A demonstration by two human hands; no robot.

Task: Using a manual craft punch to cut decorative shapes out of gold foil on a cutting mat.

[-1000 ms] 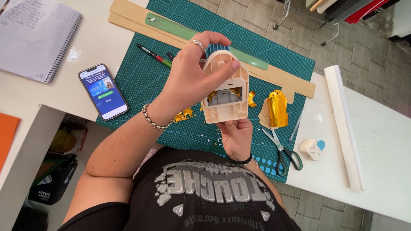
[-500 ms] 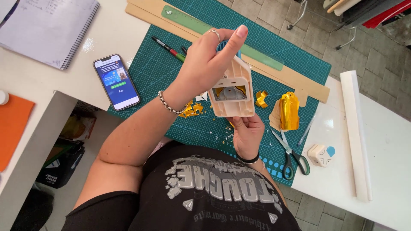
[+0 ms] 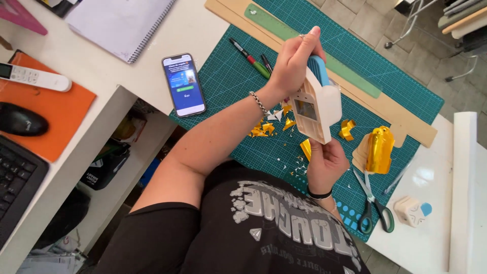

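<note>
My left hand (image 3: 293, 63) grips the top of a cream paper punch (image 3: 318, 107) with a blue lever, held upright above the green cutting mat (image 3: 228, 81). My right hand (image 3: 325, 163) is under the punch and pinches a strip of gold foil (image 3: 306, 148) at its lower slot. Gold foil scraps (image 3: 264, 128) and small white bits lie on the mat below my left wrist. A gold foil roll on card pieces (image 3: 378, 148) lies to the right of the punch.
Scissors (image 3: 373, 205) and a small punch (image 3: 412, 211) lie at the right. Pens (image 3: 249, 57), a green ruler (image 3: 355, 76) and a card strip (image 3: 401, 119) sit on the mat. A phone (image 3: 183, 84), notebook (image 3: 122, 23), remote (image 3: 33, 77), mouse (image 3: 21, 120) and keyboard (image 3: 15, 187) are to the left.
The view has swung left, bringing the remote, mouse and keyboard into sight. My left hand has shifted its grip higher on the punch, over the blue lever.
</note>
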